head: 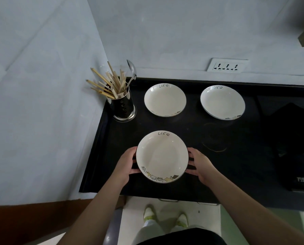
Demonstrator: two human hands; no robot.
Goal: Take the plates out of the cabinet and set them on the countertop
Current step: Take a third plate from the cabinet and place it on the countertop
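Both hands hold one white plate [162, 156] by its sides, the left hand [125, 165] and right hand [201, 165], near the front of the black counter [236, 165]. Two more plates [165, 100] sit behind it.

"Life" — on three plates [162, 156]

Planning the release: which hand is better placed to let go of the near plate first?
Neither clearly. The left hand and right hand grip opposite edges of the near plate alike. The right has more bare countertop beside it.
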